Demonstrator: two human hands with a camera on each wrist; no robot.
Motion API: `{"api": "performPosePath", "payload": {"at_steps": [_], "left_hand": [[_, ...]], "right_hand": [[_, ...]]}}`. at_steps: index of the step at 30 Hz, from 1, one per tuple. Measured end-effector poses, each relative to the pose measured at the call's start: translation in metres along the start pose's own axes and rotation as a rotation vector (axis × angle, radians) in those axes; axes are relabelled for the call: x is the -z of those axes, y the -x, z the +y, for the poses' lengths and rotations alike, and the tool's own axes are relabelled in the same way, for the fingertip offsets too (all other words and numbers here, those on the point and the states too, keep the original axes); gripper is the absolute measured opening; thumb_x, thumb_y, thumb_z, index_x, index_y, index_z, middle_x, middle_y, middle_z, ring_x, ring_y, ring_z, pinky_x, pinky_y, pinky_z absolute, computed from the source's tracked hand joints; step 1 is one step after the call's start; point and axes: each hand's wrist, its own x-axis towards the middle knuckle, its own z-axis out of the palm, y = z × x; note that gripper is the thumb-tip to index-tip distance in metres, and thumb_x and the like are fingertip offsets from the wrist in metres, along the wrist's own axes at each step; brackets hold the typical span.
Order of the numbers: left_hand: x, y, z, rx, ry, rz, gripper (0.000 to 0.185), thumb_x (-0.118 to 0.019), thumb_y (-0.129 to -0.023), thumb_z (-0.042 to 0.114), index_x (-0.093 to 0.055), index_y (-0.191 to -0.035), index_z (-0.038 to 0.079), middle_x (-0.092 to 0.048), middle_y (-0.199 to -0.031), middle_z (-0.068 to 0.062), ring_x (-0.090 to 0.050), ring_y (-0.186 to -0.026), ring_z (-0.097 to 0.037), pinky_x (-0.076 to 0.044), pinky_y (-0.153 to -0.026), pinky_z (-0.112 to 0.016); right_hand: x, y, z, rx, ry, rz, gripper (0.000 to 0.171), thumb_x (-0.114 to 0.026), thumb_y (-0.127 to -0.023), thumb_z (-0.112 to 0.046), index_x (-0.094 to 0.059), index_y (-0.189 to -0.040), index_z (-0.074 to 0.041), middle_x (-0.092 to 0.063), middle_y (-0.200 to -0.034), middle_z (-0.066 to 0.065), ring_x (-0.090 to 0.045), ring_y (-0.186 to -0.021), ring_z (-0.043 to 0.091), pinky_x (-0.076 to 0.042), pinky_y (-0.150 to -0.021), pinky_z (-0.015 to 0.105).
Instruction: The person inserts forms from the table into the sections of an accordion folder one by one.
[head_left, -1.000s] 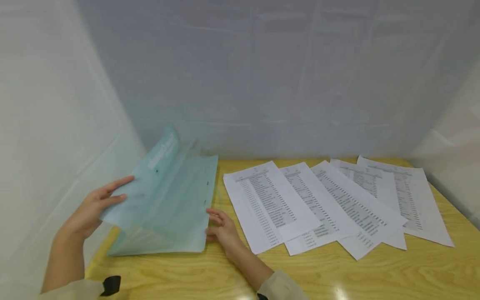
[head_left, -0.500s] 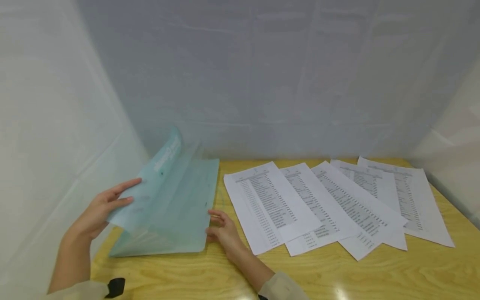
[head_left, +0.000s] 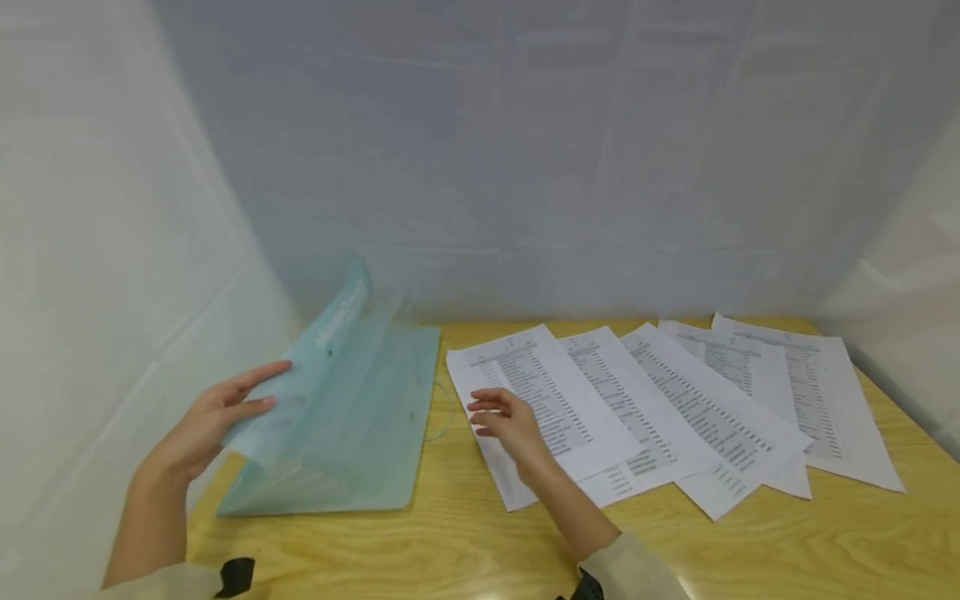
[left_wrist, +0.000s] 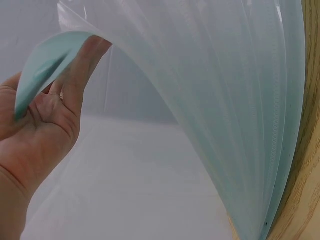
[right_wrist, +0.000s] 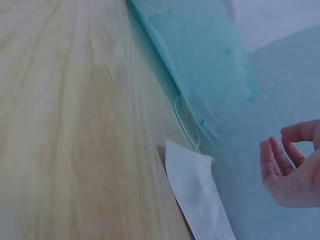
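A translucent light-teal document folder lies on the left of the table with its front cover lifted and curled back. My left hand holds that cover by its left edge. In the left wrist view the cover bends between thumb and fingers of the hand, and several clear inner leaves fan out. A thin elastic loop sticks out from the folder's right edge. My right hand hovers over the leftmost printed sheet, fingers loosely bent and holding nothing, as the right wrist view also shows.
Several more printed sheets fan out, overlapping, across the right of the wooden table. Pale sheeting hangs behind the table and along both sides.
My right hand has let go of the folder's right edge and moved right, over the nearest sheet. The left hand and lifted cover have shifted slightly right. The elastic loop shows more clearly.
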Motion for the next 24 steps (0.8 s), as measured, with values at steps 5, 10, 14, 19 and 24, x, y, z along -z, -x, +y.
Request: {"api": "performPosePath", "payload": {"at_steps": [5,10,14,19,24], "left_hand": [[-0.001,0.002,0.000,-0.001,-0.004,0.005,0.050,-0.050,-0.096,0.016,-0.033,-0.143,0.008,-0.016,-0.151,-0.003,0.006,-0.135,-0.029,0.002,-0.093,-0.067],[-0.003,0.002,0.000,0.010,-0.006,0.005,0.050,-0.050,-0.096,0.017,-0.034,-0.143,0.008,-0.017,-0.151,-0.003,0.008,-0.134,-0.032,0.002,-0.094,-0.067],[-0.005,0.001,0.001,0.001,-0.007,0.008,0.049,-0.051,-0.096,0.016,-0.035,-0.142,0.008,-0.018,-0.150,-0.003,0.007,-0.134,-0.032,0.003,-0.094,-0.066],[-0.008,0.000,0.002,-0.021,-0.003,0.006,0.049,-0.051,-0.096,0.013,-0.035,-0.142,0.007,-0.019,-0.150,-0.005,0.006,-0.135,-0.032,0.003,-0.094,-0.066],[-0.010,0.000,0.003,-0.016,-0.013,0.004,0.049,-0.051,-0.095,0.013,-0.036,-0.141,0.006,-0.020,-0.150,-0.005,0.005,-0.134,-0.034,0.002,-0.094,-0.067]], "right_hand": [[0.041,-0.006,-0.015,0.046,0.185,0.048,0.026,-0.057,-0.082,0.006,-0.059,-0.108,0.007,-0.062,-0.101,0.018,-0.059,-0.090,0.026,-0.049,-0.073,0.033],[0.090,-0.014,-0.014,0.079,0.495,0.090,0.025,-0.062,-0.083,0.000,-0.062,-0.107,0.001,-0.063,-0.104,0.013,-0.058,-0.095,0.028,-0.048,-0.077,0.036],[0.120,-0.017,-0.014,0.078,0.748,0.098,0.025,-0.062,-0.084,-0.005,-0.061,-0.109,-0.001,-0.060,-0.110,0.015,-0.055,-0.101,0.032,-0.044,-0.083,0.043],[0.145,-0.017,-0.007,0.029,0.847,0.118,0.028,-0.062,-0.086,-0.009,-0.060,-0.112,-0.001,-0.057,-0.115,0.018,-0.051,-0.106,0.034,-0.041,-0.085,0.046],[0.157,-0.018,0.007,-0.005,0.803,0.140,0.032,-0.063,-0.085,-0.012,-0.059,-0.115,-0.002,-0.055,-0.118,0.018,-0.049,-0.108,0.035,-0.039,-0.088,0.047]]}}
